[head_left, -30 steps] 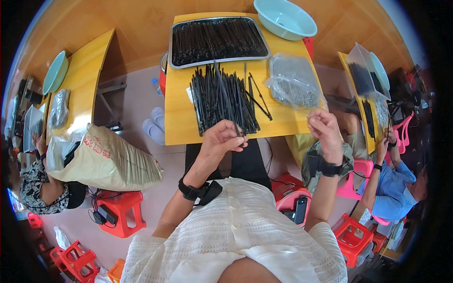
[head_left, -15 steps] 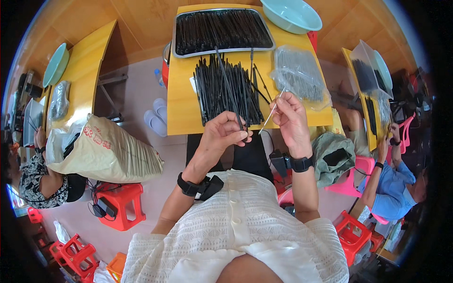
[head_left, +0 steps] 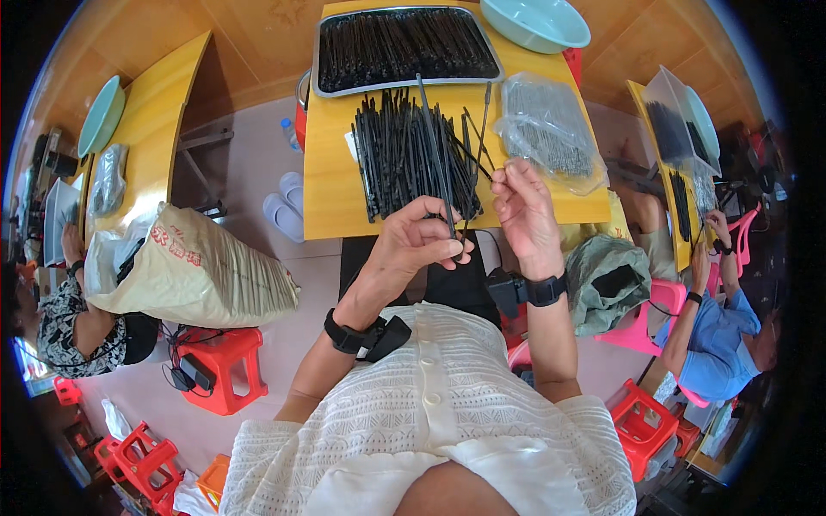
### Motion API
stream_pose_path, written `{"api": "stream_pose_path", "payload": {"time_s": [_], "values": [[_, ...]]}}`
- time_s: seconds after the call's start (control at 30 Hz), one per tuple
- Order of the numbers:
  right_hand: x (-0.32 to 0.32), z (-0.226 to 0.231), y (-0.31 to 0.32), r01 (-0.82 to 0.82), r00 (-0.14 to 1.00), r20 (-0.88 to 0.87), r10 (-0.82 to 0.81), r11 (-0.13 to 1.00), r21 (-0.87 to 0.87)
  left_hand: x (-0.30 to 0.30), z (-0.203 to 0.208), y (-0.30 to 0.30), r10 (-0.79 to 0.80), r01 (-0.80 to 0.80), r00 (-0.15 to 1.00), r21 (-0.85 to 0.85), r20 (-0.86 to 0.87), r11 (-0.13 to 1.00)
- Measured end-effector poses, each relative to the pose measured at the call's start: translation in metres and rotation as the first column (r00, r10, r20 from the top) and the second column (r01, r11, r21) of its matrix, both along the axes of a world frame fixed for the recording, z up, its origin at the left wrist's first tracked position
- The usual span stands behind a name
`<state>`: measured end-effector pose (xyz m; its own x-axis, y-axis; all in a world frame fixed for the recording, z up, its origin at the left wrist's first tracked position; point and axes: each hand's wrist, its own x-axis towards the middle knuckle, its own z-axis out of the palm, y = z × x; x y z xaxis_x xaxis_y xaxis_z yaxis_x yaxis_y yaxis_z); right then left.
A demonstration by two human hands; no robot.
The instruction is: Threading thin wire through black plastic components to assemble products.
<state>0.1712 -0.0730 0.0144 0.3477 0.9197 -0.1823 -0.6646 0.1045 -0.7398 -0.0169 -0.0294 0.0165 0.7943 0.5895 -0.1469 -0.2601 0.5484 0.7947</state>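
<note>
My left hand (head_left: 420, 234) is closed around two thin black sticks: a thicker black stick (head_left: 437, 159) and a slimmer black rod (head_left: 476, 155), both rising away from me over the table's near edge. My right hand (head_left: 527, 206) is raised just right of it, thumb and fingertips pinched together. What the pinch holds, if anything, is too small to make out. Beyond my hands lies a loose pile of black sticks (head_left: 387, 159) on the yellow table (head_left: 331, 206). Several stray thin rods lean at its right side, close to my right fingertips.
At the table's far side stands a metal tray (head_left: 323, 82) packed with black sticks, beside a pale green basin (head_left: 538, 26). A clear bag of thin metal rods (head_left: 551, 129) lies at right. A large sack (head_left: 206, 267) and red stool (head_left: 225, 365) are left; people sit at both sides.
The thin silvery rod pinched in my right hand is no longer visible. My right hand has shifted slightly up and left; the slim black rod now stands more apart from the thicker stick.
</note>
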Motion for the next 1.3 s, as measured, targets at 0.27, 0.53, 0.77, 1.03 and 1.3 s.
{"api": "stream_pose_path", "payload": {"time_s": [0.27, 0.53, 0.77, 1.03, 1.3], "values": [[-0.015, -0.006, 0.0, -0.144, 0.979, -0.146, 0.143, 0.99, 0.004, -0.002, 0.003, -0.001, -0.018, 0.019, 0.999, -0.029, 0.037, 0.999], [-0.021, -0.007, -0.001, -0.182, 0.962, -0.216, 0.168, 0.982, -0.046, -0.005, 0.0, -0.002, -0.011, 0.011, 0.999, 0.0, 0.05, 1.0], [-0.024, -0.004, -0.002, -0.172, 0.962, -0.222, 0.157, 0.984, -0.05, -0.005, 0.002, -0.003, -0.016, 0.016, 0.999, 0.0, 0.039, 1.0], [-0.025, -0.003, -0.003, -0.174, 0.968, -0.199, 0.156, 0.982, -0.076, -0.004, 0.001, -0.003, -0.012, 0.011, 0.999, 0.023, 0.042, 1.0], [-0.024, -0.007, -0.003, -0.18, 0.967, -0.196, 0.164, 0.982, -0.063, -0.003, 0.002, -0.004, -0.009, 0.008, 0.999, 0.025, 0.034, 1.0]]}}
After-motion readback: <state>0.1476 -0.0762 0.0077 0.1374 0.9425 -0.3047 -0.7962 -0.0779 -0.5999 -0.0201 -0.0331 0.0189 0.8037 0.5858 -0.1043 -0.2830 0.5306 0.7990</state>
